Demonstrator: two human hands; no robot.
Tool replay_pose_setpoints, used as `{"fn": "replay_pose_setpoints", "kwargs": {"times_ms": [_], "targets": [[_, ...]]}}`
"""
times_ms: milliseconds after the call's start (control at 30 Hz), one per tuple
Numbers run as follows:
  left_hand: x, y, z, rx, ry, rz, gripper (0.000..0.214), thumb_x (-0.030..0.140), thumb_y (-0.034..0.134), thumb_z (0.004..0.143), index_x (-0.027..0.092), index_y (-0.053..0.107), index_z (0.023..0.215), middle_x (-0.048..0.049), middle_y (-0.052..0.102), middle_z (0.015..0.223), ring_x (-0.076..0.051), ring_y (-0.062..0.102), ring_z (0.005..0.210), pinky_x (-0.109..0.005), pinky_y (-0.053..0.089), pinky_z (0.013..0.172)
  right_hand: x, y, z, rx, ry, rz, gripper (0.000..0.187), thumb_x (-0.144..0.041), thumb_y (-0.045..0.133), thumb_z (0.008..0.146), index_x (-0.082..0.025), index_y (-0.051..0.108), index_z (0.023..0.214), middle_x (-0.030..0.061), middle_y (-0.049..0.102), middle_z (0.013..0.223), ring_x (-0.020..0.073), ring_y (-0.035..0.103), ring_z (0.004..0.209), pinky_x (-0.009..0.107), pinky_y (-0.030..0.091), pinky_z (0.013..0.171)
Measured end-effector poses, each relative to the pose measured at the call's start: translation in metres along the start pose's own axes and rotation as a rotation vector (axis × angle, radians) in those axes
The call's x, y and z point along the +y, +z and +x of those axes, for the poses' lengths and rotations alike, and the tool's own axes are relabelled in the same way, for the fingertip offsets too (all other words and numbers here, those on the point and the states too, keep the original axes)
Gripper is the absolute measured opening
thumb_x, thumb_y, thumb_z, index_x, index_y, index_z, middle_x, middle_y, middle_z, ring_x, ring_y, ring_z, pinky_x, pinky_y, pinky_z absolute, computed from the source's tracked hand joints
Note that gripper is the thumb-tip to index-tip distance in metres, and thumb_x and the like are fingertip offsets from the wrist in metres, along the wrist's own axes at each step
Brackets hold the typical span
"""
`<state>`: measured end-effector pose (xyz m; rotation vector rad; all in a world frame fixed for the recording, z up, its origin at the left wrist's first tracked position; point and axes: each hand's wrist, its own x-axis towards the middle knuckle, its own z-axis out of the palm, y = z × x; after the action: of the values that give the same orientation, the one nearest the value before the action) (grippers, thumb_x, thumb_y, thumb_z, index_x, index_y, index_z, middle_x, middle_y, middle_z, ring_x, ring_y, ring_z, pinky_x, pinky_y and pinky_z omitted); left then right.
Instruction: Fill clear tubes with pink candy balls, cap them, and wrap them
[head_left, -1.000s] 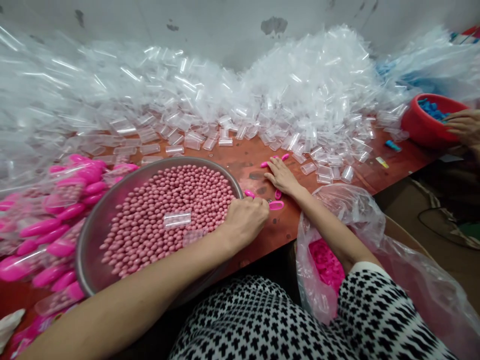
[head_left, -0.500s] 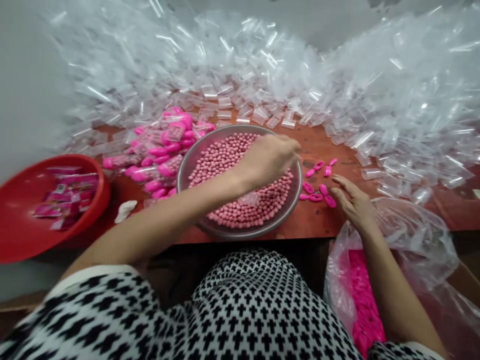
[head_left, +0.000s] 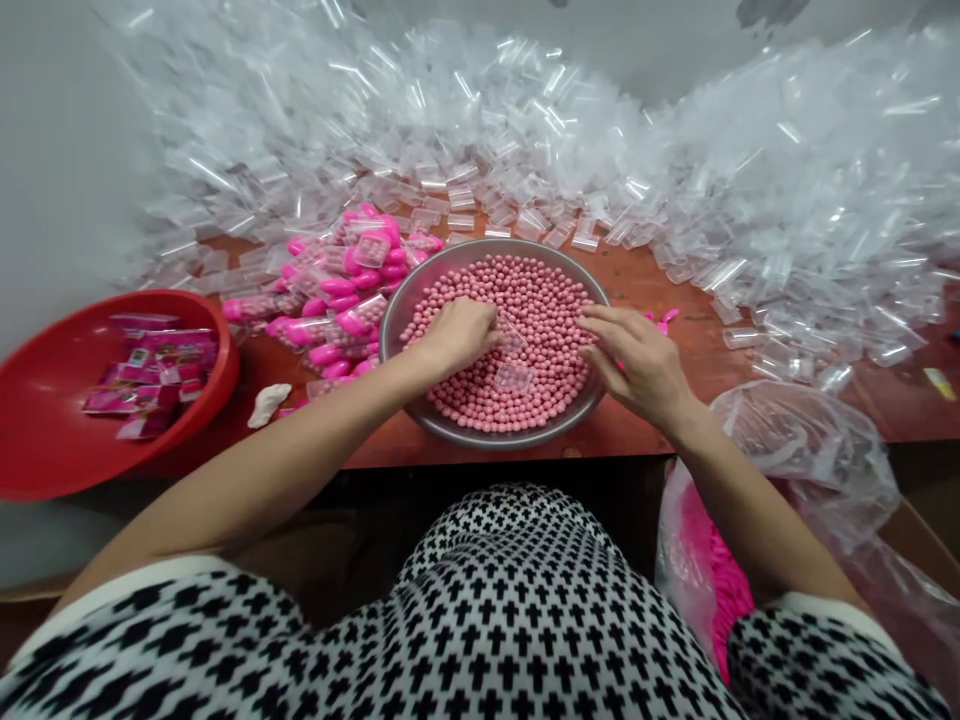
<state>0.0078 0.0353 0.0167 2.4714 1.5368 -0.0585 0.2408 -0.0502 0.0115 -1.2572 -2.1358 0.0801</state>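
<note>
A metal bowl point(head_left: 517, 438) full of small pink beads point(head_left: 525, 295) sits at the front of the red-brown table point(head_left: 645, 440). My left hand point(head_left: 457, 335) rests on the beads at the bowl's left side, its fingers pinched on a clear tube point(head_left: 511, 340). A second clear tube point(head_left: 514, 378) lies loose on the beads just below. My right hand point(head_left: 637, 365) hovers over the bowl's right rim, fingers loosely bent and apart, with nothing visible in them. A few pink caps point(head_left: 664, 320) lie on the table behind it.
A huge heap of clear tubes point(head_left: 750, 180) covers the back of the table. Filled pink tubes point(head_left: 345, 290) pile up left of the bowl. A red basin point(head_left: 45, 470) with pink packets point(head_left: 150, 380) stands far left. A bag of pink caps point(head_left: 720, 580) hangs at right.
The view swung left and the red basin came into sight. My left hand dropped from the bowl's far rim onto the beads. My right hand moved from the pink caps to the bowl's right rim.
</note>
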Motion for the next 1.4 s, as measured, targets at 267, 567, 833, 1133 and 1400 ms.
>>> {"fn": "replay_pose_setpoints", "kwargs": {"times_ms": [267, 567, 833, 1133, 1400], "targets": [[-0.010, -0.011, -0.022, 0.224, 0.296, -0.629, 0.012, 0.029, 0.063, 0.082, 0.018, 0.057, 0.080, -0.0020, 0.062, 0.079, -0.017, 0.059, 0.077, -0.030, 0.048, 0.076, -0.015, 0.042, 0.056, -0.241, 0.167, 0.450, 0.018, -0.028, 0.059, 0.089, -0.015, 0.065, 0.100, 0.0048, 0.070, 0.092, 0.0178, 0.063, 0.084, 0.031, 0.048, 0.081], [0.007, -0.008, -0.029, 0.117, -0.046, -1.351, 0.041, 0.046, 0.081, 0.063, 0.018, 0.067, 0.089, -0.0018, 0.070, 0.089, -0.019, 0.068, 0.082, -0.033, 0.060, 0.074, -0.030, 0.041, 0.041, -0.034, 0.298, 0.672, 0.016, -0.031, 0.059, 0.089, -0.016, 0.063, 0.093, 0.0009, 0.065, 0.084, 0.0132, 0.059, 0.078, 0.027, 0.047, 0.075], [-0.020, -0.032, -0.015, 0.096, 0.265, 0.337, 0.030, 0.024, 0.036, 0.098, 0.020, 0.065, 0.096, -0.0098, 0.069, 0.098, -0.026, 0.064, 0.086, -0.036, 0.048, 0.069, 0.064, -0.020, -0.005, 0.035, 0.667, 0.182, 0.023, -0.028, 0.056, 0.089, -0.014, 0.070, 0.099, 0.0060, 0.074, 0.090, 0.0160, 0.067, 0.076, 0.028, 0.049, 0.075], [0.033, 0.010, 0.033, -0.061, 0.358, 0.262, 0.031, 0.010, 0.037, 0.090, 0.009, 0.067, 0.095, -0.0185, 0.069, 0.100, -0.031, 0.067, 0.095, -0.037, 0.047, 0.074, 0.123, 0.013, 0.004, -0.308, 1.053, -0.322, 0.048, -0.045, 0.048, 0.091, -0.006, 0.072, 0.108, 0.0264, 0.070, 0.112, 0.0359, 0.065, 0.108, 0.040, 0.047, 0.086], [0.013, 0.007, 0.015, -0.155, 0.020, -1.367, 0.030, 0.033, 0.075, 0.075, 0.015, 0.060, 0.093, -0.0068, 0.072, 0.097, -0.018, 0.070, 0.085, -0.036, 0.056, 0.081, 0.128, 0.024, 0.017, -0.365, 0.882, -0.420, 0.039, -0.040, 0.045, 0.093, -0.014, 0.066, 0.113, 0.0208, 0.068, 0.118, 0.0347, 0.065, 0.110, 0.043, 0.049, 0.085]]}}
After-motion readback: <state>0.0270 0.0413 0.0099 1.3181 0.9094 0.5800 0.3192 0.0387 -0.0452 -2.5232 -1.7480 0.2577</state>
